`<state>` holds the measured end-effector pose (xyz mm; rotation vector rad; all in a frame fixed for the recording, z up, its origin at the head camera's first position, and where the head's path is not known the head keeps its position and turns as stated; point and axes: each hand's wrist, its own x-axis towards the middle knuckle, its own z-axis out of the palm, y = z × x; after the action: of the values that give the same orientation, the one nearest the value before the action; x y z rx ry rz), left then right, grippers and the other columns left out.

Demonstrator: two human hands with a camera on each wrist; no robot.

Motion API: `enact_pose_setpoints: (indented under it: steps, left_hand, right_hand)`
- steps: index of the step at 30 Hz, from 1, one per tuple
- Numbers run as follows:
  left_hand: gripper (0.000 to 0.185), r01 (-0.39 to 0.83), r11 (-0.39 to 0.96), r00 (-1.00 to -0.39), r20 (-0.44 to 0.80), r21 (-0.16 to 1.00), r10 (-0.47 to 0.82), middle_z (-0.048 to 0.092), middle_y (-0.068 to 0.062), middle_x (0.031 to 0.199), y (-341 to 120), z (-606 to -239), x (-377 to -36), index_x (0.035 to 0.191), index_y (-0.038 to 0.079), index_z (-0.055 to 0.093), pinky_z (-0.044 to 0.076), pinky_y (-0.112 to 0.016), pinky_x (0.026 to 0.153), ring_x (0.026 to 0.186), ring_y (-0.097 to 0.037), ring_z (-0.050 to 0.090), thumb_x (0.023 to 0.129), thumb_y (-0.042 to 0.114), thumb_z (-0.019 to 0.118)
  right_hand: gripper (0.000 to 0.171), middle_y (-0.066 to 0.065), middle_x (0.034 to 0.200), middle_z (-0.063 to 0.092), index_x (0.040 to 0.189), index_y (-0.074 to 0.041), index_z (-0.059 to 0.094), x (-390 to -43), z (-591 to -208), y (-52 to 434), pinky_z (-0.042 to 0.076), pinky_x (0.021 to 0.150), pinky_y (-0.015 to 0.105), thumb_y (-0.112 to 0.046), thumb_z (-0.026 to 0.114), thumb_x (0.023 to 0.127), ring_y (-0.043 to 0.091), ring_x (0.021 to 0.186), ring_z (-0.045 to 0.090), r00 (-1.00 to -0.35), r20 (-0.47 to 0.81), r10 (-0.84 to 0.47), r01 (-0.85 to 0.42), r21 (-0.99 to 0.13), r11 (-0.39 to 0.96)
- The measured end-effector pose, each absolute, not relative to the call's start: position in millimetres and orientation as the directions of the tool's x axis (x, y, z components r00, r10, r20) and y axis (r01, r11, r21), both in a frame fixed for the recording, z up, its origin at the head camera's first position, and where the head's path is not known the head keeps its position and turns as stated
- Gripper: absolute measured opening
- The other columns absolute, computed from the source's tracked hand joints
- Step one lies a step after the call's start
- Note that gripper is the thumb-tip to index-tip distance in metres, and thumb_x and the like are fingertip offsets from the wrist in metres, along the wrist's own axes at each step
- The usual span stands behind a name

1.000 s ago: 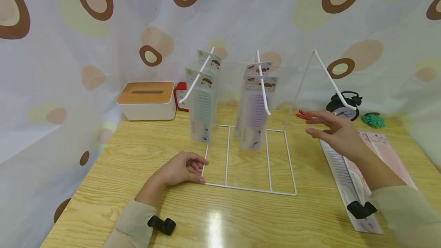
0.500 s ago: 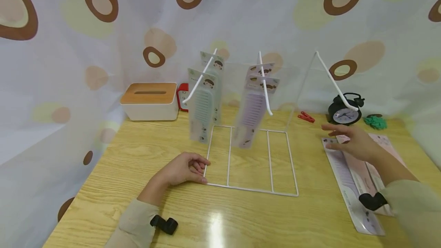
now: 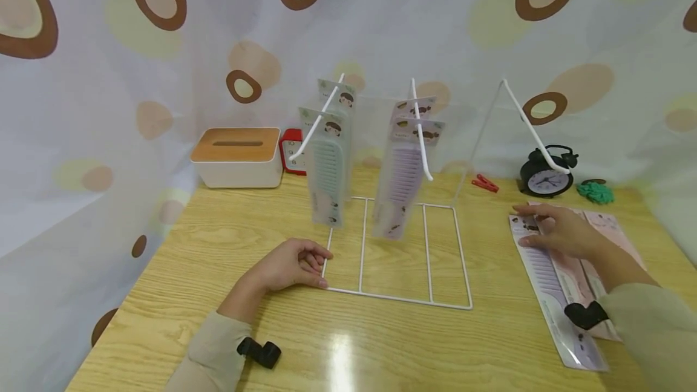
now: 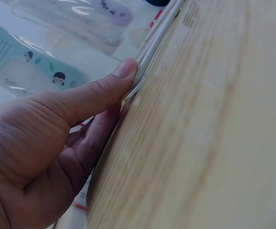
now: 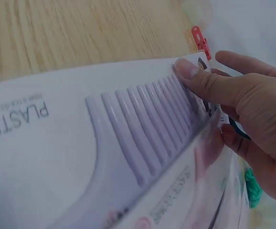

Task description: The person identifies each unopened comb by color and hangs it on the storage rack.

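Note:
My left hand holds the front left corner of a white wire display rack, its thumb on the wire in the left wrist view. A green comb pack hangs on the rack's left hook, in front of another. Purple comb packs hang from the middle hook. At the right, my right hand is over the top of a flat-lying purple comb pack. The right wrist view shows the thumb touching that pack near its top, the other fingers beyond its top edge, partly hidden.
Pink comb packs lie beside the purple one. Behind stand a black alarm clock, a red clip, a green bundle, a tissue box and a red clock. The rack's right hook is bare.
My right hand let go of the red clip at the back, drew back rightward and came down onto the purple comb pack. The hanging packs swung. The left hand kept its place.

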<state>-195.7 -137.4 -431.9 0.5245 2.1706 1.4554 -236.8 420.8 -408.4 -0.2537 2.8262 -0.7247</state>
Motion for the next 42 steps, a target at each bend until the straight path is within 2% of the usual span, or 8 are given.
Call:
enact_pose_setpoints:
  steps: [6, 11, 17, 20, 23, 27, 34, 42]
  left_hand:
    - [0.050, 0.060, 0.365, -0.816, -0.165, 0.929, 0.555, 0.062, -0.009, 0.095, -137.7, -432.1, -195.9, 0.121, -0.003, 0.066, 0.057, -0.022, 0.074, 0.084, -0.014, 0.061, 0.075, 0.006, 0.087]
    - [0.051, 0.067, 0.365, -0.815, -0.160, 0.929, 0.557, 0.061, -0.009, 0.094, -138.2, -432.2, -195.7, 0.121, -0.004, 0.066, 0.057, -0.021, 0.073, 0.084, -0.014, 0.060, 0.075, 0.005, 0.087]
    - [0.051, 0.069, 0.368, -0.818, -0.158, 0.927, 0.553, 0.061, -0.009, 0.095, -137.9, -430.6, -195.6, 0.120, -0.003, 0.066, 0.057, -0.022, 0.074, 0.085, -0.015, 0.061, 0.075, 0.005, 0.087]
    - [0.051, 0.055, 0.370, -0.820, -0.169, 0.927, 0.547, 0.061, -0.009, 0.096, -137.6, -429.8, -195.1, 0.120, -0.003, 0.066, 0.057, -0.021, 0.074, 0.085, -0.015, 0.061, 0.074, 0.005, 0.087]
    - [0.051, 0.058, 0.366, -0.817, -0.166, 0.929, 0.552, 0.061, -0.010, 0.095, -137.5, -430.0, -194.7, 0.120, -0.004, 0.066, 0.057, -0.022, 0.074, 0.085, -0.016, 0.061, 0.075, 0.005, 0.087]
    - [0.051, 0.057, 0.364, -0.817, -0.166, 0.930, 0.552, 0.061, -0.009, 0.096, -137.2, -429.4, -194.1, 0.121, -0.003, 0.066, 0.057, -0.022, 0.074, 0.085, -0.016, 0.061, 0.075, 0.005, 0.087]
    - [0.051, 0.054, 0.362, -0.818, -0.167, 0.931, 0.551, 0.061, -0.010, 0.096, -136.4, -429.8, -194.0, 0.121, -0.003, 0.066, 0.057, -0.022, 0.074, 0.085, -0.016, 0.062, 0.075, 0.004, 0.087]
    - [0.051, 0.050, 0.358, -0.815, -0.170, 0.932, 0.555, 0.061, -0.011, 0.096, -137.0, -430.7, -194.8, 0.121, -0.003, 0.066, 0.057, -0.022, 0.074, 0.085, -0.016, 0.061, 0.075, 0.004, 0.087]
  right_hand:
    - [0.068, 0.014, 0.120, 0.065, 0.145, -0.011, 0.052, -238.6, -412.0, 409.1, 0.041, 0.080, 0.036, -0.040, 0.076, 0.089, 0.026, 0.105, 0.050, -0.985, -0.083, -0.152, -0.084, -0.538, 0.839]
    - [0.065, -0.006, 0.108, 0.066, 0.145, -0.013, 0.052, -238.8, -407.0, 400.3, 0.044, 0.065, 0.026, -0.042, 0.073, 0.091, 0.009, 0.090, 0.053, -0.995, -0.035, -0.089, -0.046, -0.638, 0.769]
    - [0.055, -0.029, 0.103, 0.068, 0.142, -0.012, 0.055, -229.3, -385.6, 386.9, 0.050, 0.074, 0.010, -0.023, 0.074, 0.092, -0.013, 0.093, 0.062, -0.997, 0.040, -0.061, -0.067, -0.822, 0.566]
    - [0.045, -0.025, 0.109, 0.071, 0.137, -0.015, 0.060, -222.5, -372.0, 378.1, 0.052, 0.077, 0.009, -0.013, 0.071, 0.093, -0.011, 0.097, 0.065, -0.997, 0.047, -0.060, -0.067, -0.910, 0.409]
    - [0.030, -0.016, 0.116, 0.073, 0.126, -0.008, 0.069, -214.5, -359.0, 369.5, 0.056, 0.078, 0.014, -0.002, 0.062, 0.097, -0.002, 0.100, 0.068, -0.992, 0.057, -0.116, -0.070, -0.991, 0.113]
    - [0.029, 0.003, 0.120, 0.073, 0.109, 0.005, 0.074, -200.9, -342.9, 354.3, 0.059, 0.078, 0.020, 0.013, 0.049, 0.098, 0.013, 0.101, 0.072, -0.963, 0.146, -0.227, -0.086, -0.964, -0.252]
    - [0.034, 0.015, 0.106, 0.075, 0.102, 0.011, 0.073, -175.9, -321.9, 313.1, 0.058, 0.076, 0.023, 0.021, 0.041, 0.097, 0.020, 0.097, 0.071, -0.881, 0.401, -0.252, -0.248, -0.844, -0.476]
    - [0.034, 0.018, 0.114, 0.072, 0.108, 0.014, 0.070, -157.7, -293.1, 260.9, 0.059, 0.081, 0.025, 0.025, 0.041, 0.094, 0.022, 0.108, 0.067, -0.748, 0.563, -0.352, -0.295, -0.757, -0.583]
